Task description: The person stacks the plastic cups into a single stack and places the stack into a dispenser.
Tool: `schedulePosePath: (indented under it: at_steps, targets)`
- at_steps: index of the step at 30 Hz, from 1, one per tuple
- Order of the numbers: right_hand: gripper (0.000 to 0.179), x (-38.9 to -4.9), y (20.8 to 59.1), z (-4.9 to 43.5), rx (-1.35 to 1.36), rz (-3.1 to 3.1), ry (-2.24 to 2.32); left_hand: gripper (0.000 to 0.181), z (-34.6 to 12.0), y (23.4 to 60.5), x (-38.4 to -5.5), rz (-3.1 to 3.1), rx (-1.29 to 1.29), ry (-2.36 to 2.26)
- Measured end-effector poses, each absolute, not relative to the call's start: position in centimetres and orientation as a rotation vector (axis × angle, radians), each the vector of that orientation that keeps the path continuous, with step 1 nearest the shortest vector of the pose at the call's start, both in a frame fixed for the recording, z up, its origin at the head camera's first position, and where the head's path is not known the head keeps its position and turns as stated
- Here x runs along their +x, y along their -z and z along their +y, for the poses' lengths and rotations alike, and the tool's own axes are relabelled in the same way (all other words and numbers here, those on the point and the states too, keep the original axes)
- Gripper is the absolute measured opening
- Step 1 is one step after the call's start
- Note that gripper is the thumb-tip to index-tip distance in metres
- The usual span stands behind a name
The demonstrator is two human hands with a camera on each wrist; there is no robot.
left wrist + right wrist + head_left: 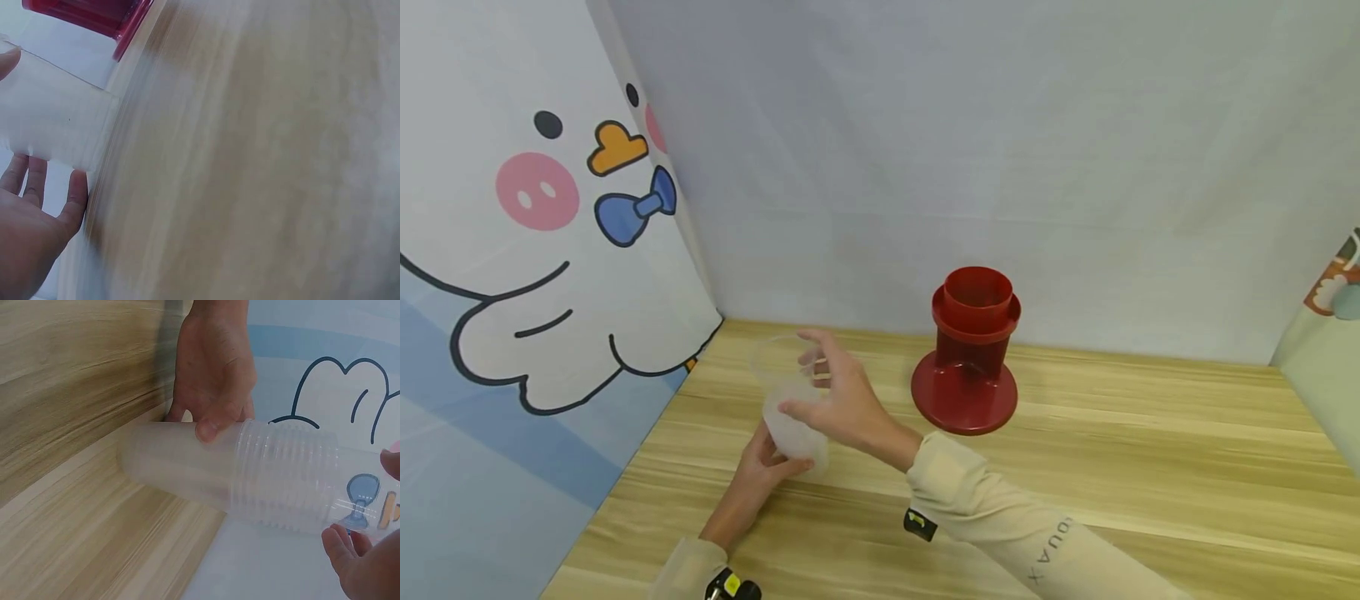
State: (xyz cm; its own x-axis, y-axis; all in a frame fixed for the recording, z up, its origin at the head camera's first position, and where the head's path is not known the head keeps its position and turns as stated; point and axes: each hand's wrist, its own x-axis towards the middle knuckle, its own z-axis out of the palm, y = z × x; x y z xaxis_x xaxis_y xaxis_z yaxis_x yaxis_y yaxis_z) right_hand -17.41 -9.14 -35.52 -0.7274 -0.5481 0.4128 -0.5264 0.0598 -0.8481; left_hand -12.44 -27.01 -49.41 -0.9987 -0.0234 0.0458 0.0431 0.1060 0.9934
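A stack of clear plastic cups (793, 423) stands toward the left of the table, its nested rims (281, 472) plain in the right wrist view. My left hand (758, 477) grips the lower part of this stack, thumb on one side and fingers on the other. Higher up, my right hand (842, 404) holds the top cup (775, 360) between thumb and curled fingers. That cup sticks up well out of the stack. In the left wrist view, the cup wall (56, 109) lies between the left thumb and fingers.
A red plastic stand (966, 392) with a round base and a ring-shaped top is at the back of the wood-grain table (1120, 433), right of the cups. A white cloth (1000, 150) hangs behind, and a cartoon-printed cloth (512, 333) hangs along the left edge.
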Motion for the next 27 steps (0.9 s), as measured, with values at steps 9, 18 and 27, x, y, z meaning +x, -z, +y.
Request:
schedulePosePath:
  at_steps: [9,18,27]
  targets:
    - [0.074,-17.8,37.1,-9.3,-1.180,2.403,1.665,0.082,-27.0,49.5,-12.5,-2.291,-0.053,2.078]
    - [0.072,-17.4,37.9,-8.8,-1.131,2.397,1.616,0.082,-27.0,49.5,-12.5,-2.279,-0.062,2.084]
    - [0.065,-17.0,39.0,-8.4,-0.999,2.341,1.635,0.085,-26.9,49.3,-12.5,-2.268,-0.050,2.098]
